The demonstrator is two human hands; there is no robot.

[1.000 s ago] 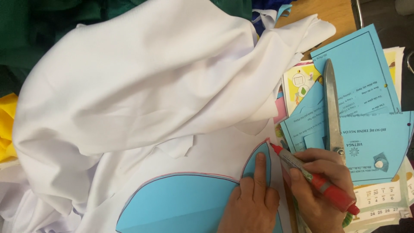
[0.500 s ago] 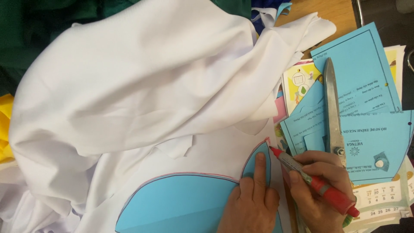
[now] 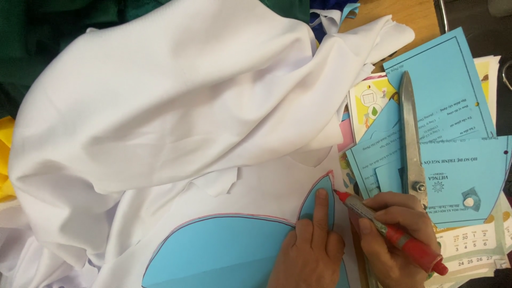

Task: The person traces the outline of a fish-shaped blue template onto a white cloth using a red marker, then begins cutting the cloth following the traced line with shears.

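A light blue paper pattern (image 3: 224, 250) lies on a large bunched sheet of white fabric (image 3: 176, 101). A red-purple line runs along the pattern's curved edge. My left hand (image 3: 309, 245) presses flat on the pattern's pointed right end, index finger stretched toward the tip. My right hand (image 3: 394, 234) grips a red marker (image 3: 394, 234) whose tip touches the fabric at the pattern's right edge.
Long metal scissors (image 3: 413, 138) lie on blue printed sheets (image 3: 442, 106) at the right, over colourful papers and a calendar page (image 3: 469, 245). Dark green cloth (image 3: 32, 37) sits at the top left, yellow cloth (image 3: 5, 154) at the left edge, wooden tabletop (image 3: 410, 10) at the top.
The marker tip has crept slightly along the pattern's right edge. Both hands otherwise stay in place.
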